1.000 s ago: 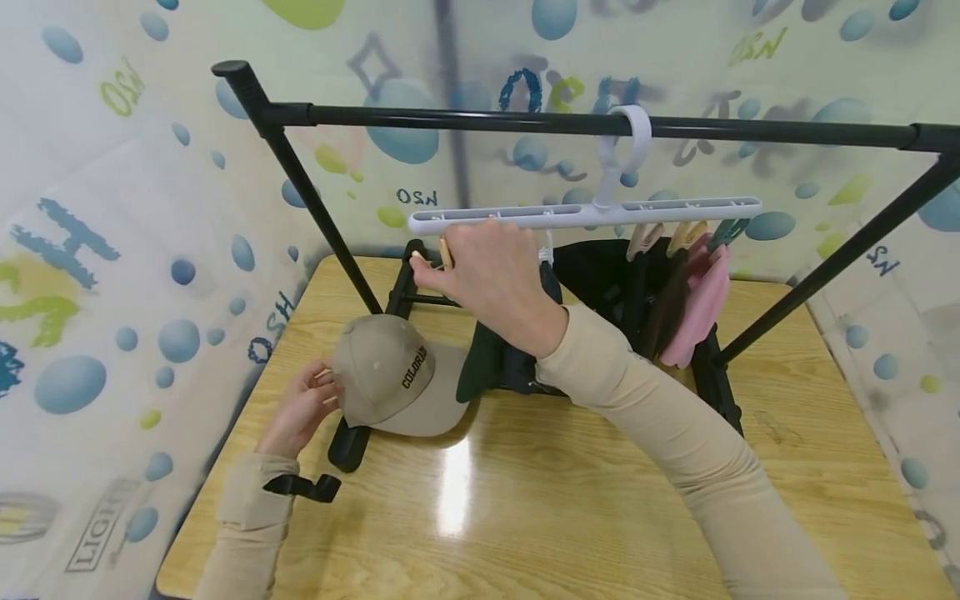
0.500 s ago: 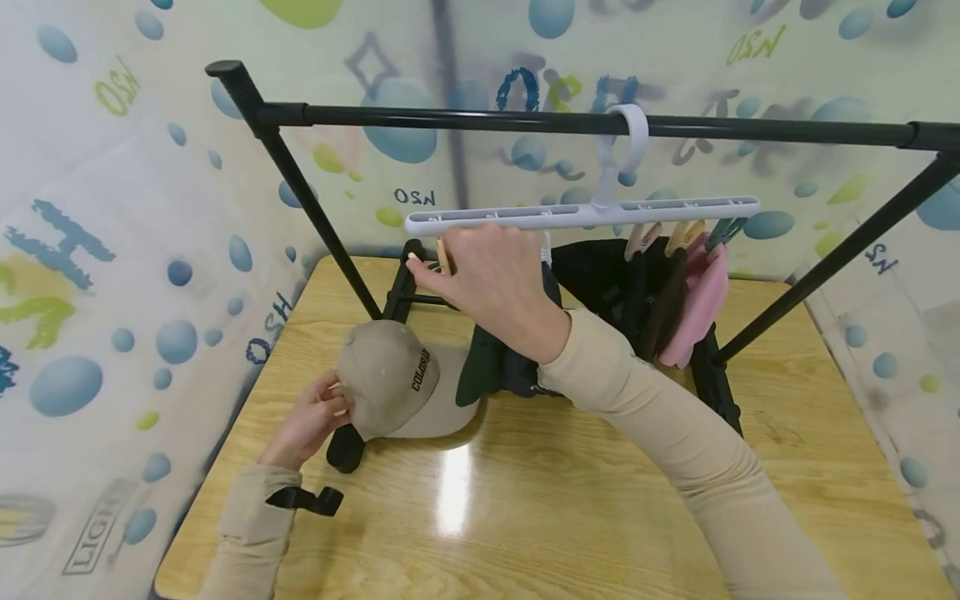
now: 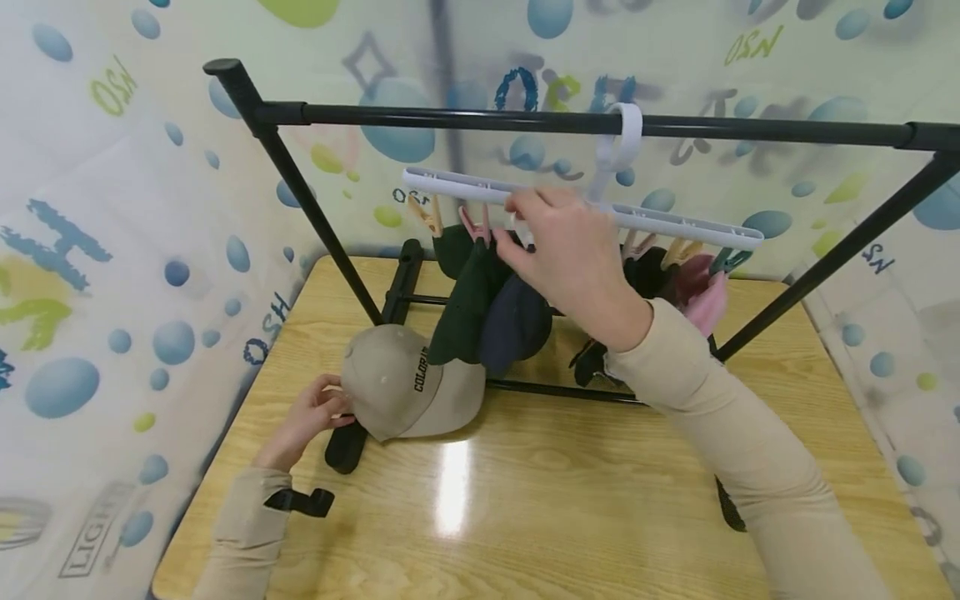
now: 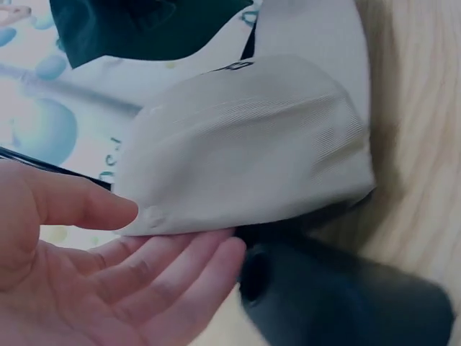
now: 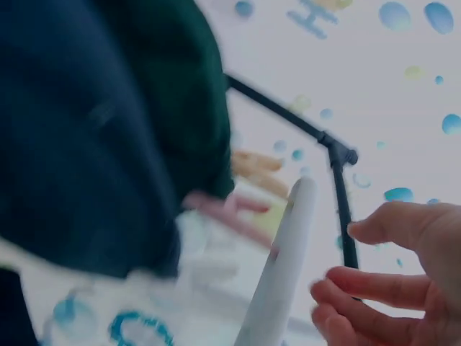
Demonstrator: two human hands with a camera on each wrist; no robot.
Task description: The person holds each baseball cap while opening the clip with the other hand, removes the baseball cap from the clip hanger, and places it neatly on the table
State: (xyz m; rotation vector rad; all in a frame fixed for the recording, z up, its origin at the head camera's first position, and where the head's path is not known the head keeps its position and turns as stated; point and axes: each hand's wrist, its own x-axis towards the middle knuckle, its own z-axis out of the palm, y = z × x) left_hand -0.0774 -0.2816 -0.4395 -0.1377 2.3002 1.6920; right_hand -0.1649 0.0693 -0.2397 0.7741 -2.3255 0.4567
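Observation:
A beige cap (image 3: pixel 390 375) lettered "COLORA…" leans over the rack's left foot. At its crown, my left hand (image 3: pixel 311 417) touches the edge; in the left wrist view the fingers (image 4: pixel 180 277) lie nearly straight beneath it, thumb beside the crown button. My right hand (image 3: pixel 573 254) is in front of the white hanger (image 3: pixel 465 185); its thumb and fingers are apart with nothing between them in the right wrist view. A dark green cap (image 3: pixel 465 304) hangs near a pink clothespin (image 3: pixel 475 223) and a peach clothespin (image 3: pixel 425 217). Beside it hangs a navy cap (image 3: pixel 517 321).
The hanger hooks over a black rack's top bar (image 3: pixel 450 119). Right of my hand, a peach-yellow clothespin (image 3: pixel 681 252) and a green clothespin (image 3: pixel 729 262) hold dark and pink caps (image 3: pixel 705 304), partly hidden by my sleeve. The rack stands on a wooden table (image 3: pixel 540 500).
My right hand has left the peach clothespin and moved right and up. The hanger has swung, its left end away and right end nearer. The beige cap has shifted slightly right.

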